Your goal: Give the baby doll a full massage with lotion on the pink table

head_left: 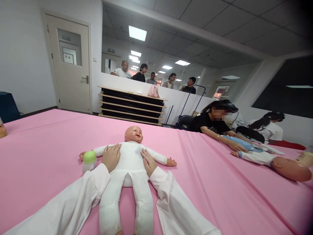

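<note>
A baby doll [132, 160] with a white cloth body lies face up, its arms spread and its head away from me. My left hand [111, 158] rests on the left side of its torso, fingers stretched out and holding nothing. On the opposite side, my right hand [148, 162] lies against the torso with its fingers extended. Beside the doll's arm on the left stands a small white bottle with a green cap [89, 161], close to my left hand but apart from it. Long white sleeves cover both my forearms.
A pink cloth [53, 153] covers the table. At the right, a co-worker [212, 122] handles another doll [290, 168] dressed in blue and white. Behind the table are a rack of boards [132, 106] with a pink backpack [153, 91], and a blue trolley [190, 107].
</note>
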{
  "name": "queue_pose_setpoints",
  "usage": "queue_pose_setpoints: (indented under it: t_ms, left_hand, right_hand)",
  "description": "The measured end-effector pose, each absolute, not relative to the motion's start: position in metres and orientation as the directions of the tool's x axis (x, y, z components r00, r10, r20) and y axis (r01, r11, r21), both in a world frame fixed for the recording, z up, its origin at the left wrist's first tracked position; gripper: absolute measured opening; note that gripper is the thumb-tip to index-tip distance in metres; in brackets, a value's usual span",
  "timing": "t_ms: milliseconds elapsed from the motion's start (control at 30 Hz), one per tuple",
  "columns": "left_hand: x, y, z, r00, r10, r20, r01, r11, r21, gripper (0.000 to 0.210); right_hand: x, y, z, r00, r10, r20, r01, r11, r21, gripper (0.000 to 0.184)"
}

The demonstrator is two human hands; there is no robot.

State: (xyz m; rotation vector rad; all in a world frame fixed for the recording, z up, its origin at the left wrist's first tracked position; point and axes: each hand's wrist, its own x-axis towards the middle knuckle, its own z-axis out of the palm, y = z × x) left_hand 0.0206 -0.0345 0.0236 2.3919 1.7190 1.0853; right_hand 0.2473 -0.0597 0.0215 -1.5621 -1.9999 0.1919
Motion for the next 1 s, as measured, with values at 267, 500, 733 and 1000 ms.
queue_pose_setpoints:
  t_ms: [267, 500, 733, 1000]
  left_hand:
    - [0.019, -0.036, 0.024, 0.268, 0.792, 0.548, 0.765, -0.521, 0.378, 0.031]
    - [0.019, -0.031, 0.019, 0.225, 0.796, 0.563, 0.726, -0.522, 0.448, 0.033]
    - [0.018, -0.029, 0.018, 0.209, 0.794, 0.571, 0.690, -0.534, 0.490, 0.032]
    - [0.019, -0.028, 0.018, 0.195, 0.796, 0.573, 0.680, -0.530, 0.506, 0.033]
  right_hand:
    - [0.248, -0.065, 0.027, -0.315, 0.843, 0.435, 0.743, 0.505, -0.440, 0.031]
    - [0.248, -0.062, 0.027, -0.377, 0.780, 0.500, 0.680, 0.600, -0.423, 0.029]
    - [0.248, -0.059, 0.026, -0.386, 0.758, 0.525, 0.669, 0.622, -0.407, 0.029]
    - [0.249, -0.054, 0.025, -0.378, 0.767, 0.518, 0.703, 0.602, -0.378, 0.029]
